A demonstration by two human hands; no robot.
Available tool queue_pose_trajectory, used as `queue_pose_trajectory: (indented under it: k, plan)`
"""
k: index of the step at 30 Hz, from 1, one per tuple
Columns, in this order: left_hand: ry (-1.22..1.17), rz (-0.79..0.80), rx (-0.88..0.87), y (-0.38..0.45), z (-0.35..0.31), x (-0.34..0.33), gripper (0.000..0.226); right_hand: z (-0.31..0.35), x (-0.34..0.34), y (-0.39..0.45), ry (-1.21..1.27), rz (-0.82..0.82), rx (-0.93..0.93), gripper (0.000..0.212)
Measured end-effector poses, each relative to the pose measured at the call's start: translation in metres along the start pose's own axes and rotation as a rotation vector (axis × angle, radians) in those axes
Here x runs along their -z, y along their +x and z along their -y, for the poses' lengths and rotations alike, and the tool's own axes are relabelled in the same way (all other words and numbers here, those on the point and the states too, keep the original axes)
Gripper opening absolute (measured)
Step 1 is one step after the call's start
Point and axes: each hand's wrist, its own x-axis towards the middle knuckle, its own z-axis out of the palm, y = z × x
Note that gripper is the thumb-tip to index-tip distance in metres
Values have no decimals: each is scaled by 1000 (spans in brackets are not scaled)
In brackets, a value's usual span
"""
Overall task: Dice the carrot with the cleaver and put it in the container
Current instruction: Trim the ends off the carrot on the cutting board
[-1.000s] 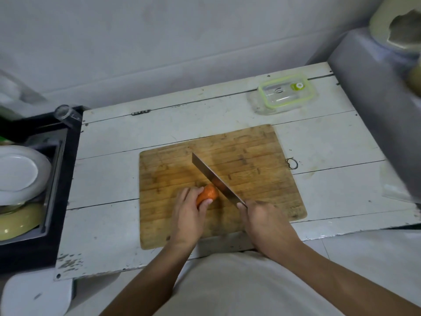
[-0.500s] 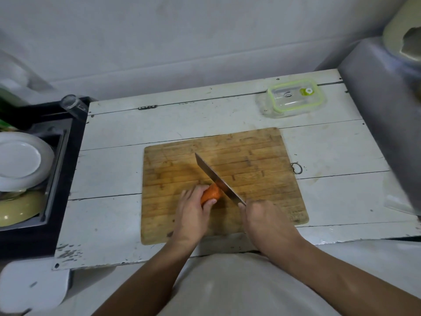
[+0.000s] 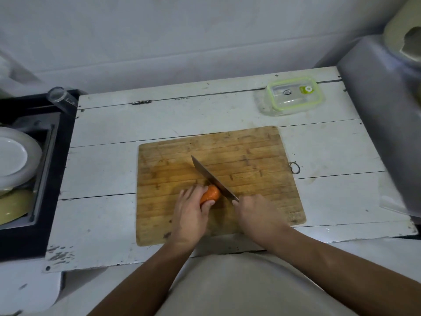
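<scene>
Cleaver (image 3: 214,177): your right hand (image 3: 255,215) keeps gripping its handle, blade unmoved against carrot (image 3: 210,193), which your left hand (image 3: 190,213) still holds mid cutting board (image 3: 250,151); no dice yet.

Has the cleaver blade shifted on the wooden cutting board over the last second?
No. The steel cleaver still crosses the same spot on the wooden cutting board, its edge against the orange carrot; only the camera moved.

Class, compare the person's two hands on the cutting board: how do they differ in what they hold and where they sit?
The left hand holds the carrot; the right hand grips the cleaver by its handle. The left hand sits left of the blade, the right hand at its near end. The left hand's fingertips curl over the carrot; the right hand is a closed fist. Both are over the cutting board.
</scene>
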Motion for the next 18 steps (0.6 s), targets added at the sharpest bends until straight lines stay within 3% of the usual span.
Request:
queue_pose_trajectory:
  k: [6,11,18]
  plan:
    - [2,29,30,1,-1,1,26,8,-13,1,9,-71,-51,41]
    - [-7,108,99,0,-7,9,31,-11,-3,4,211,-54,-84,39]
    - [-7,276,228,0,-19,16,60,-54,27,18,294,-258,-126,44]
